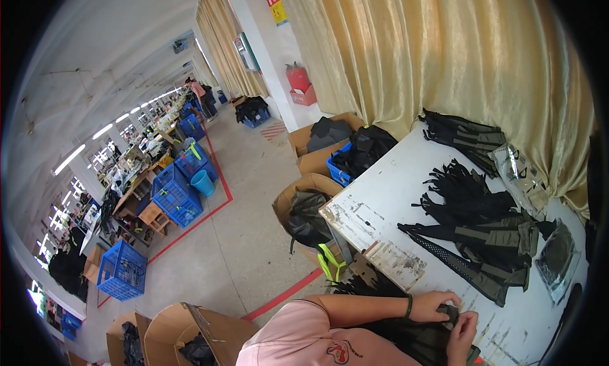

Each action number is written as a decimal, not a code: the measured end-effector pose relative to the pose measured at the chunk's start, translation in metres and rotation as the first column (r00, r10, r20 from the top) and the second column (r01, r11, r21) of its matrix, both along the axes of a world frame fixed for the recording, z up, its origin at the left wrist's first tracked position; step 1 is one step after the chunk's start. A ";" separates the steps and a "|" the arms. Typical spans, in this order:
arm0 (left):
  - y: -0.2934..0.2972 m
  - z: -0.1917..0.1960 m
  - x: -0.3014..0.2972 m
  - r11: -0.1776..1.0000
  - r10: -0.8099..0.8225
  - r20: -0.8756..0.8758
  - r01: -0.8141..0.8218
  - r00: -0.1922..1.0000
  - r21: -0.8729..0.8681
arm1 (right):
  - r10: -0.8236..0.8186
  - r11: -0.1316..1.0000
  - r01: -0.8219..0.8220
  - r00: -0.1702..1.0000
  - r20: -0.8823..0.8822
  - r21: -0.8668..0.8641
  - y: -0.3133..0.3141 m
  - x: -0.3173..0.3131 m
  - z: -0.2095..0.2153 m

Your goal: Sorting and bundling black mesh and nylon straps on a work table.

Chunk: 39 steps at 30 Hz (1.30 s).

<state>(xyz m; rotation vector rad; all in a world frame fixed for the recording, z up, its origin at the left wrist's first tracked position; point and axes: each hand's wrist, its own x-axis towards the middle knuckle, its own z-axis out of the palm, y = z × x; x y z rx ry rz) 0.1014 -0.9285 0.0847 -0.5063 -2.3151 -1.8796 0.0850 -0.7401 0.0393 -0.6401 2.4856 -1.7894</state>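
At the bottom edge of the view, a dark olive garment (438,337) lies on the near end of the white table (393,195), partly in the person's lap. Its lower part is cut off by the frame and its shape is hard to read; only a bunched top fold shows clearly.

The left hand (438,306) rests on that fold with fingers curled over it, grasping the fabric. The right hand (462,334) comes up from below, just beside the left, its fingers pinching the same fold; its wrist and forearm are cut off by the frame. A dark band sits on the left wrist. The pink sleeve (304,340) covers the shoulder and hides the near table edge.

Farther along the table lies a pile of black and olive pieces (482,239) with straps and mesh, their single shapes blurring together. Two clear bags (558,258) lie toward the right rim, warped by the lens. A gold curtain (444,55) hangs behind.

Beside the table stand cardboard boxes (304,207) of dark cloth, a neon yellow strap (328,261) hanging at the corner. Blue crates (124,271) stand on the floor; the far work tables are too small to make out.
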 end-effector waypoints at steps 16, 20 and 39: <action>0.001 -0.019 -0.010 0.892 -0.314 0.226 0.368 0.922 -0.263 | 0.011 0.990 -0.071 0.895 0.445 0.120 0.043 0.008 0.050; -0.025 -0.058 0.004 0.790 -0.391 0.146 0.413 0.909 -0.453 | 0.105 0.851 -0.407 0.750 0.653 0.331 0.091 -0.012 0.057; 0.017 -0.140 0.012 0.907 -0.292 0.050 0.293 0.955 -0.303 | -0.270 0.755 0.463 0.864 -0.424 0.463 0.157 -0.248 -0.087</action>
